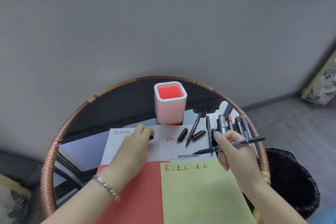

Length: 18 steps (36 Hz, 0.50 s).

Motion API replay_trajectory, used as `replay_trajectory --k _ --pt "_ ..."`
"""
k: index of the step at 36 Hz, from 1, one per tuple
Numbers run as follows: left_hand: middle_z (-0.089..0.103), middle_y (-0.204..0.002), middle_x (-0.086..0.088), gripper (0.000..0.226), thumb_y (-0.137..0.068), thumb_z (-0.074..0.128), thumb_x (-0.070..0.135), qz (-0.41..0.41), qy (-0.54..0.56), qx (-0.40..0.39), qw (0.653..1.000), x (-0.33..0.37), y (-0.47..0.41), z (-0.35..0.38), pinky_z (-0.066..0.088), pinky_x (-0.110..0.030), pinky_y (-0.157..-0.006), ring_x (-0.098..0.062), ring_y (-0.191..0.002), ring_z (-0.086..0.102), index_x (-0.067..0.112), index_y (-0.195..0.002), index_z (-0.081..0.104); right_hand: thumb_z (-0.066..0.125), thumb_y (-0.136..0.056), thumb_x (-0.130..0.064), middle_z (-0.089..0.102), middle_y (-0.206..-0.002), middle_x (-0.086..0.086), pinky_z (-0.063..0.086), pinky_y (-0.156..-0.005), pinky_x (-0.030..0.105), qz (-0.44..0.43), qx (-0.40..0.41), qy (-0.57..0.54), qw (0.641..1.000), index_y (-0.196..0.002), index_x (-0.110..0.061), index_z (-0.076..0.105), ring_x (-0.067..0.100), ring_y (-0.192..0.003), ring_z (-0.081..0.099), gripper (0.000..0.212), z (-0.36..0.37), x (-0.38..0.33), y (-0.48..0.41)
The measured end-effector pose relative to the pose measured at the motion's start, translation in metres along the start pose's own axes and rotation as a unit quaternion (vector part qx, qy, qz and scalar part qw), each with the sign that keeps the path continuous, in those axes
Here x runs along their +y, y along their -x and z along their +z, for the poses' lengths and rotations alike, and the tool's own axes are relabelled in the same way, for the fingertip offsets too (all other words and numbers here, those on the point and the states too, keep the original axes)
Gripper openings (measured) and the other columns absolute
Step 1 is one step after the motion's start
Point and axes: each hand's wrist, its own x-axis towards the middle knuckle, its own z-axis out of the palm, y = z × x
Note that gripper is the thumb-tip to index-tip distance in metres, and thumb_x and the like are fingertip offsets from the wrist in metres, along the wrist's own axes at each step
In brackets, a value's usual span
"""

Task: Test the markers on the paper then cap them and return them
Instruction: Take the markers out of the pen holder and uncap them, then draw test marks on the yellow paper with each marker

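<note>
Rattan binds the rim of the round glass tabletop (47, 165); on it lie a printed white-and-red sheet (127, 136) and, over its near right part, one pale green paper (200, 196) with six small written marks along its top edge; behind them stands one square white pen holder (170, 103) with a red inside, upright and with no pens showing above its rim; two loose black caps (182, 134) lie on the white sheet either side of one uncapped black marker (193, 130) that slants with its tip toward the person; to the right a cluster of pens (231, 125), too crowded to count, lies with long axes running roughly away from the person. Grey wall fills the background, with a window sill at the top and grey floor and a black basket (291, 178) to the right. Left hand (138, 143), bracelet on the wrist, is curled shut on a small dark cap (151, 137); right hand (231, 149) grips one black marker (229, 146) above the white sheet, lying nearly level, its tip pointing left and slightly toward the person.
</note>
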Motion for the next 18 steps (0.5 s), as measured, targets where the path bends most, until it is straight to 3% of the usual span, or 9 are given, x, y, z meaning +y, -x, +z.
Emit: replay_trajectory --k 3,5,8,11,14,16,18 --pt "0.058 -0.090 0.000 0.036 -0.068 0.051 -0.013 0.059 -0.087 0.031 0.994 -0.004 -0.001 0.003 0.037 -0.028 -0.063 -0.026 -0.069 0.059 0.014 -0.090 0.058 0.055 -0.089 -0.017 0.036 -0.035 -0.001 0.036 -0.051 0.018 0.004 0.005 0.024 1.000 -0.057 -0.010 0.038 0.011 -0.033 0.031 0.037 0.001 0.004 0.003" --pt "0.060 -0.083 -0.002 0.035 -0.063 0.061 -0.010 0.058 -0.094 0.053 0.992 0.000 0.002 0.001 0.041 -0.028 -0.057 -0.024 -0.062 0.059 0.014 -0.088 0.059 0.055 -0.089 -0.019 0.037 -0.036 -0.001 0.033 -0.055 0.023 0.008 0.010 0.032 0.999 -0.059 -0.010 0.041 0.012 -0.035 0.033 0.035 0.001 0.004 0.006" --pt "0.062 -0.092 -0.009 0.033 -0.068 0.064 -0.008 0.054 -0.056 0.083 0.993 0.018 0.012 -0.001 0.050 -0.036 -0.062 -0.030 -0.069 0.061 0.008 -0.097 0.061 0.053 -0.090 -0.020 0.041 -0.036 -0.002 0.034 -0.054 0.026 0.009 0.023 0.032 0.999 -0.069 -0.009 0.050 0.011 -0.037 0.036 0.024 -0.004 0.005 0.008" --pt "0.064 -0.099 -0.007 0.030 -0.070 0.065 0.001 0.122 -0.030 0.074 0.989 0.045 0.033 0.003 0.050 -0.033 -0.072 -0.027 -0.081 0.062 0.010 -0.098 0.061 0.050 -0.092 -0.017 0.050 -0.041 -0.001 0.040 -0.049 0.022 0.007 0.040 0.022 0.999 -0.089 -0.011 0.060 0.008 -0.040 0.046 0.012 -0.013 0.007 0.009" --pt "0.064 -0.103 -0.006 0.021 -0.076 0.050 0.018 0.186 -0.038 0.041 0.981 0.068 0.051 0.015 0.044 -0.029 -0.084 -0.022 -0.092 0.055 0.017 -0.092 0.063 0.043 -0.095 -0.013 0.064 -0.053 0.002 0.050 -0.053 0.019 0.013 0.046 -0.013 0.999 -0.093 -0.014 0.065 0.013 -0.054 0.062 0.022 -0.022 0.011 0.010" --pt "0.065 -0.107 -0.006 0.030 -0.076 0.042 0.029 0.198 -0.059 0.012 0.978 0.079 0.054 0.025 0.045 -0.033 -0.091 -0.020 -0.102 0.050 0.022 -0.091 0.066 0.040 -0.095 -0.012 0.071 -0.064 0.005 0.055 -0.057 0.020 0.033 0.036 -0.058 0.997 -0.090 -0.013 0.067 0.016 -0.065 0.069 0.027 -0.025 0.011 0.010" --pt "0.066 -0.110 -0.009 0.036 -0.075 0.040 0.038 0.190 -0.075 -0.018 0.979 0.085 0.054 0.037 0.049 -0.038 -0.088 -0.024 -0.107 0.058 0.027 -0.095 0.069 0.040 -0.095 -0.012 0.073 -0.071 0.006 0.057 -0.060 0.021 0.048 0.025 -0.071 0.996 -0.089 -0.013 0.067 0.018 -0.071 0.071 0.028 -0.028 0.011 0.011"
